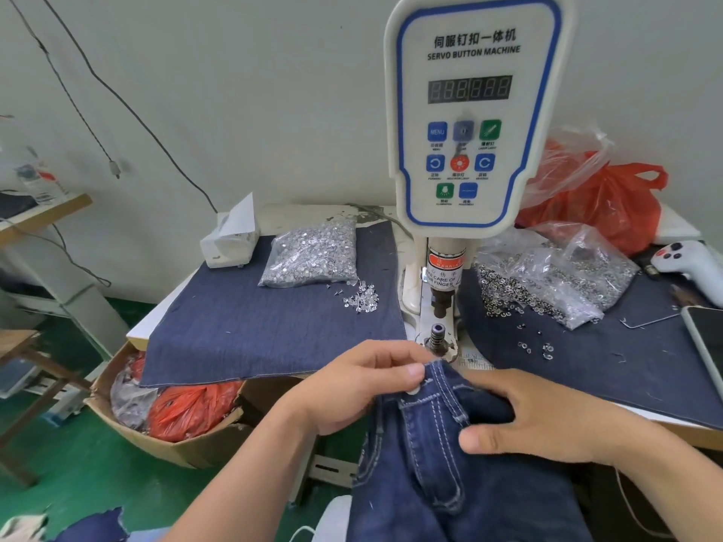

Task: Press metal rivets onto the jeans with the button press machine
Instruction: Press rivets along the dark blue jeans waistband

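Both hands on the jeans [450, 483], right in front of the machine [469, 111], just short of its lower post [438, 336]. Left hand [352, 385] pinching the waistband corner, thumb pressed beside a round metal button [412, 391]. Right hand [547, 420] gripping the fabric on the other side, thumb on top, fingers tucked under the fold. Left of the machine, a bag of rivets [313, 254] on a denim sheet [254, 318], a few spilled loose [362, 299]. Right of the machine, another bag [555, 279] of ring-shaped metal pieces, a red bag [602, 201] behind it.
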`<state>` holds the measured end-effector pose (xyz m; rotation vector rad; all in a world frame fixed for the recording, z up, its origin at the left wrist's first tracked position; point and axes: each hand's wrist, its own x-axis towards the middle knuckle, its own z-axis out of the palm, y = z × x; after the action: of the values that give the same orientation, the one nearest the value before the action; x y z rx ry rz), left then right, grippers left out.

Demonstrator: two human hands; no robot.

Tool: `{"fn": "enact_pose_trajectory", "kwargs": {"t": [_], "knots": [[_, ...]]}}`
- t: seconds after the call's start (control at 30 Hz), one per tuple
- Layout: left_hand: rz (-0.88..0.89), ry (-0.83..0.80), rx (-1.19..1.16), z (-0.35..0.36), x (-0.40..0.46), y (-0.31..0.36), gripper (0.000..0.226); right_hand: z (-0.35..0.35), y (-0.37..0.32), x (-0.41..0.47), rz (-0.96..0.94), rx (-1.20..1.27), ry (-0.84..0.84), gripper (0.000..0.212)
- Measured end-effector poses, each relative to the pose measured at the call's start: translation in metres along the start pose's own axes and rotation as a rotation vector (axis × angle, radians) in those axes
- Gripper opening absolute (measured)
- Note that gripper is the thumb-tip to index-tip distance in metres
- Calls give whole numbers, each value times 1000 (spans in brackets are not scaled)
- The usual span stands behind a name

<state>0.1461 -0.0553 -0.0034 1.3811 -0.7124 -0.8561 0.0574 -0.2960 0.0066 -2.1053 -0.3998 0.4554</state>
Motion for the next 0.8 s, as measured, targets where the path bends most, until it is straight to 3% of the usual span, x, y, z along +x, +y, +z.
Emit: {"fn": "enact_pose_trajectory", "kwargs": {"t": [0.07, 0.2, 0.23, 0.3, 0.37, 0.4, 0.5, 0.8], "knots": [[12, 4, 237, 1, 1, 1, 20, -8, 4, -4, -19, -14, -27, 56], [25, 188, 698, -9, 6, 0, 16, -23, 21, -6, 15, 52, 129, 18], [61, 292, 731, -13, 8, -3, 15, -25, 26, -5, 30, 65, 163, 15], [127, 612, 757, -30, 13, -10, 12, -27, 36, -3, 58, 141, 221, 29], [47, 932, 859, -56, 19, -16, 11, -26, 42, -2, 72, 236, 250, 31], [-51, 1014, 907, -69, 21, -17, 8, -26, 44, -1, 74, 250, 247, 32], [-235, 1059, 956, -96, 32, -23, 7, -25, 44, -1, 52, 246, 225, 36], [-246, 1072, 1054, -95, 61, -22, 16, -22, 40, -1, 53, 295, 259, 27]]}}
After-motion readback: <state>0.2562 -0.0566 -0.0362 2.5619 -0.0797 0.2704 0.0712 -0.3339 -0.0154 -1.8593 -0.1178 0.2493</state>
